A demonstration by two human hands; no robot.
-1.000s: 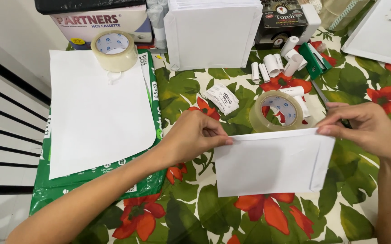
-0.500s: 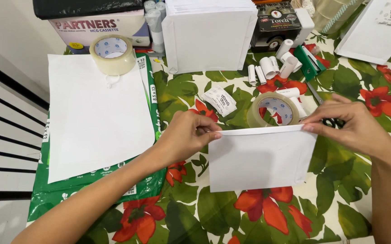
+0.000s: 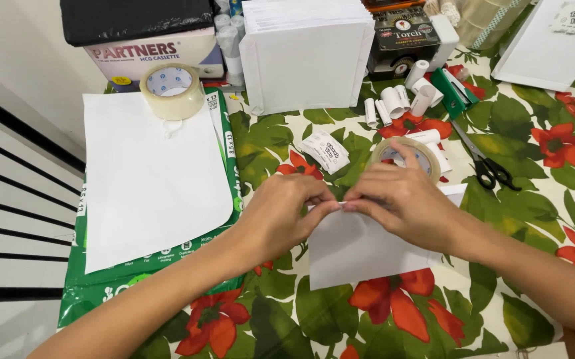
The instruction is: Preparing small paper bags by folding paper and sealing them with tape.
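**Two hands meet on the top edge of a white envelope**

Both hands pinch the upper edge of a white envelope [image 3: 360, 249] that lies flat on the flowered worktop [image 3: 540, 199], about in the middle of the view. The left hand [image 3: 281, 216] comes in from seven o'clock, its grip narrow, fingertips closed on the paper edge. The right hand [image 3: 407, 203] comes from four o'clock and pinches the same edge, touching the left fingertips. Just behind the right hand, at twelve o'clock, sits a roll of clear tape [image 3: 407, 156]. Black scissors [image 3: 486, 166] lie at two o'clock. A stack of white paper [image 3: 151, 179] rests at nine o'clock, a second tape roll [image 3: 171, 90] standing on its far end.
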